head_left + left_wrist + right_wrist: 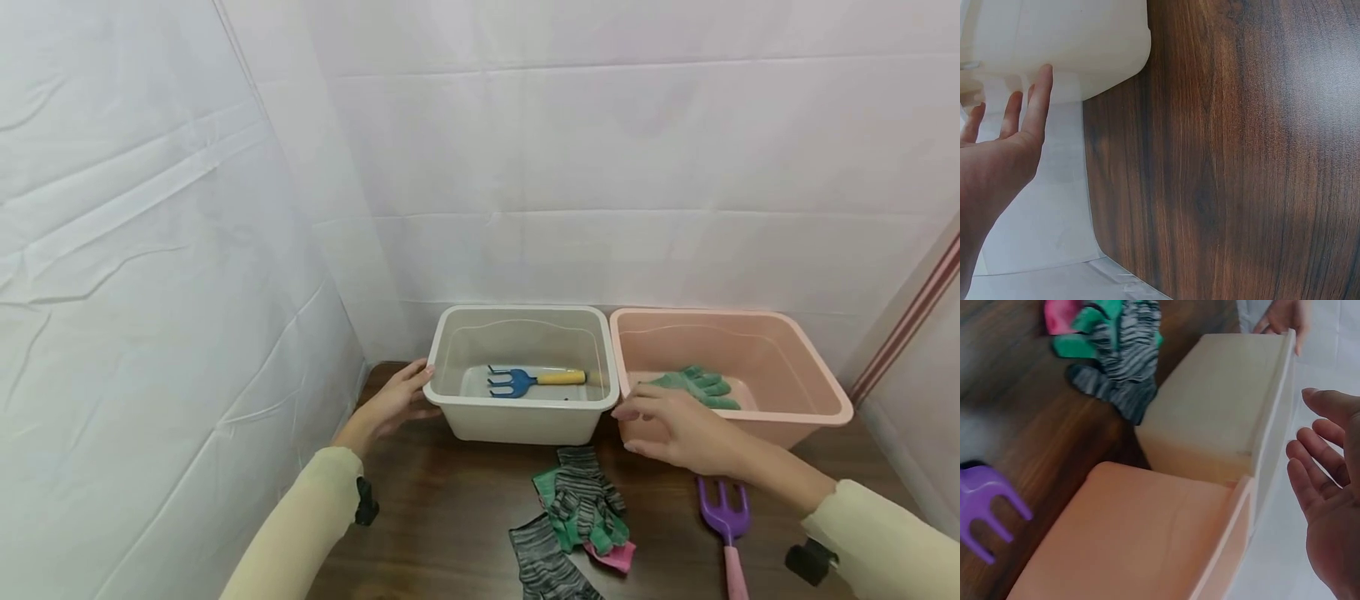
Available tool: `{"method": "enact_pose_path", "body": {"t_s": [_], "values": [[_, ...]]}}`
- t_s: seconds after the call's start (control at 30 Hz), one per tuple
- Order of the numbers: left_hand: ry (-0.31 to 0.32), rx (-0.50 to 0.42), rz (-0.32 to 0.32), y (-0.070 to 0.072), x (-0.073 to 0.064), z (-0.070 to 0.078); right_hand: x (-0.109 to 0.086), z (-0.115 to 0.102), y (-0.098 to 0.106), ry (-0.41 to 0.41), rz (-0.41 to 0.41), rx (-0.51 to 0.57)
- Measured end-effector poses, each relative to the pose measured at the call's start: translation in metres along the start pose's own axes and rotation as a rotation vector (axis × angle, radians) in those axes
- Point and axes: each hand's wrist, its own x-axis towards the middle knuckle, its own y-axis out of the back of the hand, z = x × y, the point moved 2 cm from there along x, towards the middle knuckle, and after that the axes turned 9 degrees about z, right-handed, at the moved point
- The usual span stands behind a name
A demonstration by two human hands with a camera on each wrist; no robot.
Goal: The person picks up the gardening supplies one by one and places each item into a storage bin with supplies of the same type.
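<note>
My left hand (397,400) is at the left side of a white plastic bin (517,423), fingertips right at its rim. In the left wrist view its fingers (1039,103) extend along the bin's outer wall. Inside the bin lies a small hand rake (517,382) with blue tines and a yellow handle. My right hand (678,429) hovers with loosely bent fingers near the front corner where the white bin meets a pink bin (795,367), holding nothing. A green glove (697,385) lies in the pink bin, partly hidden behind that hand.
Striped grey gloves (581,483), with green and pink pieces among them, are heaped on the dark wooden table (427,517) before the white bin. A purple fork (725,517) with a pink handle lies to their right. White sheeting (600,167) hangs behind and at the sides.
</note>
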Motion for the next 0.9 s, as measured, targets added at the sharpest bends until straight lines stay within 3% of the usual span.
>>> {"method": "enact_pose_path", "body": {"t_s": [0.13, 0.37, 0.63, 0.9], "values": [[0.004, 0.000, -0.006, -0.001, -0.001, 0.001, -0.019, -0.003, 0.005, -0.030, -0.053, -0.038], [-0.006, 0.014, -0.006, -0.001, 0.003, 0.000, -0.050, 0.002, 0.008, -0.056, -0.064, -0.101], [0.001, 0.000, -0.001, 0.000, 0.004, -0.002, -0.088, 0.028, -0.009, -0.009, -0.026, -0.032], [0.003, 0.000, 0.008, 0.001, 0.003, 0.000, -0.128, 0.048, -0.024, -0.051, -0.070, 0.070]]}}
